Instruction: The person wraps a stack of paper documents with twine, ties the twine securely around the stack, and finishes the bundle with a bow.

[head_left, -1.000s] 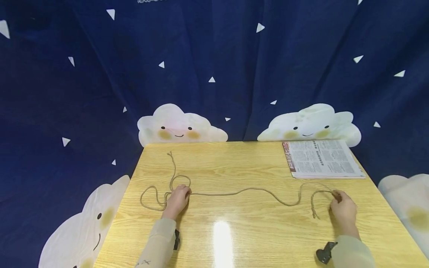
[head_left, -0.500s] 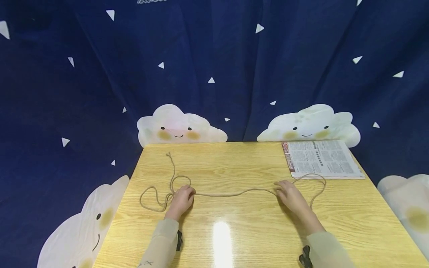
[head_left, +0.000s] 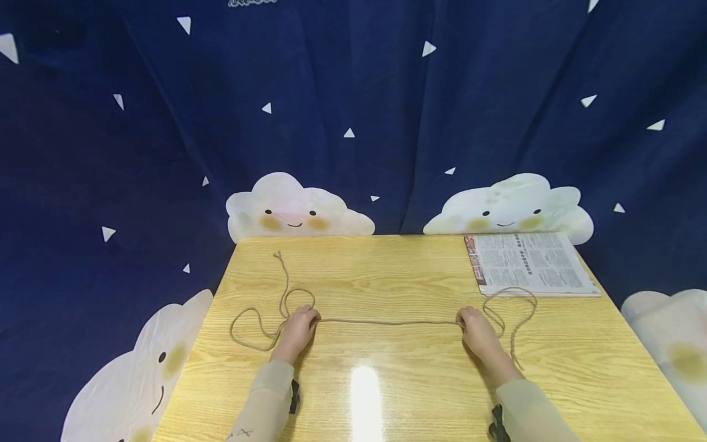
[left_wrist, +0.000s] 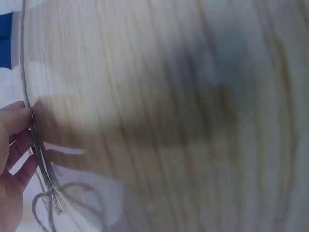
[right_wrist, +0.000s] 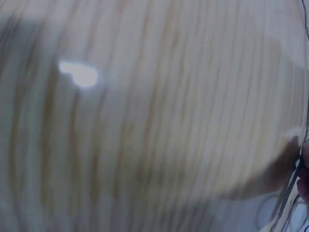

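A thin tan rope [head_left: 386, 323] lies across the wooden table, its middle stretch straight between both hands. My left hand [head_left: 297, 331] pinches it at the left end of that stretch; the left wrist view shows thumb and fingers of the left hand [left_wrist: 14, 150] on the rope [left_wrist: 24, 72]. At the other end my right hand [head_left: 479, 334] grips the rope, fingertips curled down on it. Loose loops and one knotted end lie left of the left hand. Another loop curves beyond the right hand. Only a sliver of the right fingers [right_wrist: 303, 181] shows in the right wrist view.
A folded newspaper [head_left: 533, 264] lies at the table's far right corner, and the right rope loop touches its near edge. Behind the wooden table [head_left: 409, 374] hangs a dark blue curtain [head_left: 353, 80] with white triangles and clouds.
My right hand has let go near the rope's right end, moved left and taken hold further in. The wavy middle stretch is now straight. My left hand has shifted slightly right.
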